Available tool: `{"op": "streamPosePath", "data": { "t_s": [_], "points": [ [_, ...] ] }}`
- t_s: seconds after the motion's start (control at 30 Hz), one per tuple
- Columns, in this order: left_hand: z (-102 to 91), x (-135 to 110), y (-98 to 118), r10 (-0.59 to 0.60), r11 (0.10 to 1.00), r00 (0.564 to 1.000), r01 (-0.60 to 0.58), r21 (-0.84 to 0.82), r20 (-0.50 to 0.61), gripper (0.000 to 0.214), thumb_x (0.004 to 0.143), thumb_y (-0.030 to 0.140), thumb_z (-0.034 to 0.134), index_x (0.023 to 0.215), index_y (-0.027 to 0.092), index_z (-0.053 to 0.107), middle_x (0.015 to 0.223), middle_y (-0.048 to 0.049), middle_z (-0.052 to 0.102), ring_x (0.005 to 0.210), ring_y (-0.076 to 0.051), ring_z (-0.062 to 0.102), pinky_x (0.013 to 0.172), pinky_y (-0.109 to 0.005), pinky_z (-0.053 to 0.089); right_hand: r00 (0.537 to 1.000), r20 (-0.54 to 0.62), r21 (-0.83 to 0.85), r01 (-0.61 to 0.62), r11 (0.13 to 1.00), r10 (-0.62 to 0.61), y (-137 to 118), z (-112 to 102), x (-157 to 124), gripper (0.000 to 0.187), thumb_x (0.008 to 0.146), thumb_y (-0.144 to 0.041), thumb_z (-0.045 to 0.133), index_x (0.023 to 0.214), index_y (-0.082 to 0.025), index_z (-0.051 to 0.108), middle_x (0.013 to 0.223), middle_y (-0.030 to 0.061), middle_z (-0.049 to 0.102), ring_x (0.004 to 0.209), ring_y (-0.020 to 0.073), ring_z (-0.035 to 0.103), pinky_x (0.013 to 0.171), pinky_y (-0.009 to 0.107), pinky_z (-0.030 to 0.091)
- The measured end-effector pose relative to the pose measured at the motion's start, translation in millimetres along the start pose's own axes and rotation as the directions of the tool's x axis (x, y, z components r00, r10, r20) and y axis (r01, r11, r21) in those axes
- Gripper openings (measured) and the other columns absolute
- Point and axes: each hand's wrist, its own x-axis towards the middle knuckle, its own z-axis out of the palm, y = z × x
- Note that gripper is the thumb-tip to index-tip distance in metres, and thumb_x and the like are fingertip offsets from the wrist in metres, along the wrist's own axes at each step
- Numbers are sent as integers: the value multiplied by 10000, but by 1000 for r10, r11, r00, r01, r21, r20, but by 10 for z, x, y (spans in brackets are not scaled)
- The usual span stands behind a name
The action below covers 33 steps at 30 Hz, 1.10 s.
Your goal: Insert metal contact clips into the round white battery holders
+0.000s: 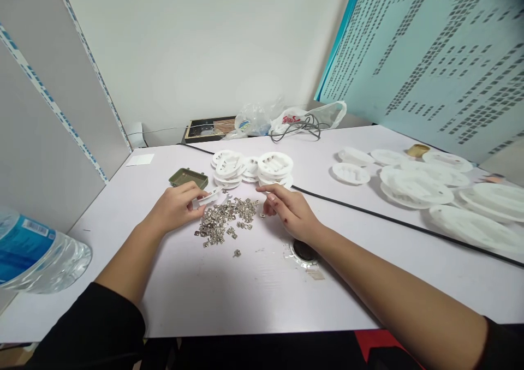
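Note:
My left hand grips a white oval plastic piece between thumb and fingers, tilted above the table at the left edge of a loose pile of small metal clips. Across the pile, my right hand hovers at its right edge. Its index finger points left, parted from the thumb, while the other fingers curl beneath. Close under those curled fingers is one small metal clip; whether they touch it is unclear. A single stray clip lies nearer me. Behind the pile stand stacks of white oval pieces with metal bits in them.
A green open box sits behind my left hand. More white oval pieces spread at right, beyond a black cable. A water bottle is at left. Plastic bags lie against the wall. A dark round hole is beneath my right wrist.

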Motion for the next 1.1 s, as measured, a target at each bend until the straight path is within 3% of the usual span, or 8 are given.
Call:
{"op": "streamPosePath", "data": {
  "t_s": [0.2,0.43,0.53,0.63,0.73,0.83,0.93,1.1],
  "points": [
    [126,-12,-102,-134,988,990,130,81,38,171,921,249,611,1030,233,741,900,-34,695,666,-140,605,638,-285,472,1000,7,-6,-13,1000,13,-2,4,-1,426,1047,-495,393,1160,-174,649,672,11,703,629,164,659,655,307,505],
    [289,79,-151,-337,930,941,329,166,22,143,940,218,629,1016,198,749,1006,-92,694,841,-225,662,775,-364,527,999,36,-25,-10,1000,11,-16,19,-5,402,1031,-455,398,1147,-170,658,662,9,698,627,163,658,669,317,501],
    [288,113,-121,-385,915,923,379,140,18,205,938,237,648,1119,187,730,1165,-110,696,833,-219,667,849,-403,539,999,38,-31,-12,999,13,-27,22,-8,407,1028,-453,394,1138,-166,661,660,9,693,620,161,654,662,315,499],
    [262,111,-38,-414,896,910,409,174,-9,245,931,268,659,1159,209,726,1301,-108,647,734,-185,636,815,-424,542,999,36,-38,-14,999,15,-31,23,-4,415,1026,-458,393,1129,-162,665,669,16,698,620,161,654,661,314,500],
    [270,113,87,-393,899,919,389,202,-18,247,962,326,602,1136,222,743,1204,-97,634,707,-186,599,725,-416,533,999,44,-43,-15,999,17,-28,21,3,408,1026,-450,394,1128,-164,667,669,16,702,623,162,658,667,316,502],
    [332,144,192,-286,947,956,273,171,57,286,998,325,523,1130,227,757,1079,-101,608,928,-261,608,776,-408,534,998,55,-39,-16,999,19,-24,18,4,400,1027,-456,405,1125,-173,671,669,13,707,625,165,660,668,318,500],
    [404,176,225,-227,956,971,207,209,76,323,996,334,518,1204,251,751,1222,-138,567,1113,-342,519,932,-520,504,998,59,-40,-12,999,15,-28,17,2,393,1029,-460,414,1115,-182,678,675,11,707,632,166,664,668,317,497],
    [445,178,193,-240,955,965,214,206,109,369,1025,362,461,1280,319,725,1440,-128,467,1292,-409,379,1049,-649,401,998,70,-51,-2,999,6,-59,13,3,394,1029,-445,407,1093,-181,693,690,15,710,647,163,665,667,313,490]
  ]
}}
